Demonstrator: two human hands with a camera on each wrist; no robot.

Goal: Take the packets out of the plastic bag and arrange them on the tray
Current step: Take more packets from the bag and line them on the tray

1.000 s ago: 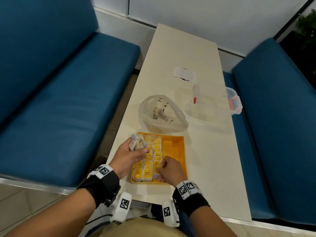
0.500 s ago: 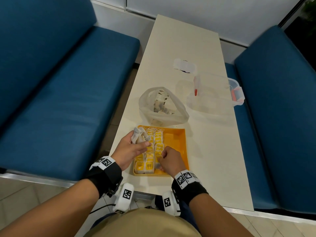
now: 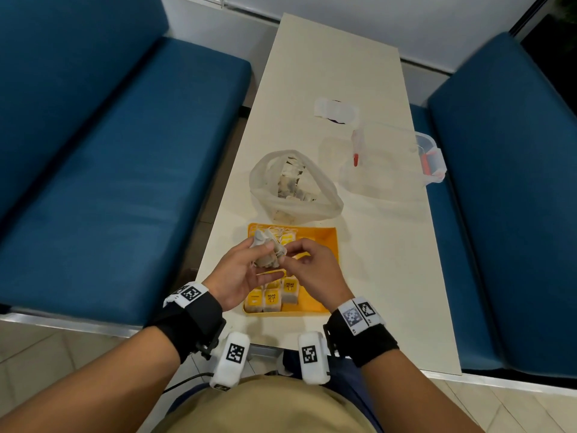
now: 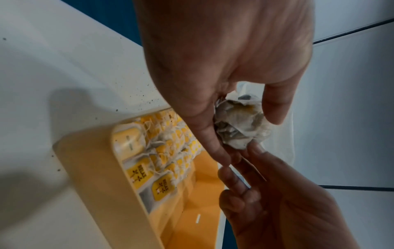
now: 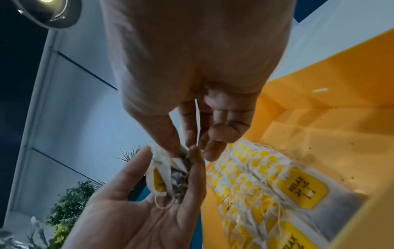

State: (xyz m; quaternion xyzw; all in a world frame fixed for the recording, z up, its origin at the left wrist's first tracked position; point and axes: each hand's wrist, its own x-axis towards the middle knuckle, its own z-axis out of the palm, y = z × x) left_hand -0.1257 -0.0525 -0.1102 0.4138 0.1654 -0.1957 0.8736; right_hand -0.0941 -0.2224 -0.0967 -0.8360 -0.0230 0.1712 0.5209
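My left hand (image 3: 263, 256) grips a crumpled bunch of tea packets (image 3: 268, 249) just above the orange tray (image 3: 326, 242). The right hand (image 3: 288, 256) meets it from the right, thumb and forefinger pinching one packet of the bunch (image 5: 170, 175). In the left wrist view the bunch (image 4: 238, 126) sits between my left thumb and fingers, with the right hand's fingertips (image 4: 229, 173) just below it. Rows of yellow-tagged packets (image 3: 271, 296) fill the tray's left side; its right side is bare. The translucent plastic bag (image 3: 293, 185), with more packets inside, stands open just beyond the tray.
A clear lidded container (image 3: 390, 160) with red clips stands at the table's right edge, beyond the bag. A small white object (image 3: 335, 109) lies farther back. Blue benches (image 3: 109, 151) flank the narrow table (image 3: 390, 260) on both sides.
My right hand has left the packets at the tray's near end and risen to the bunch in my left hand. The left hand has shifted slightly right, over the tray.
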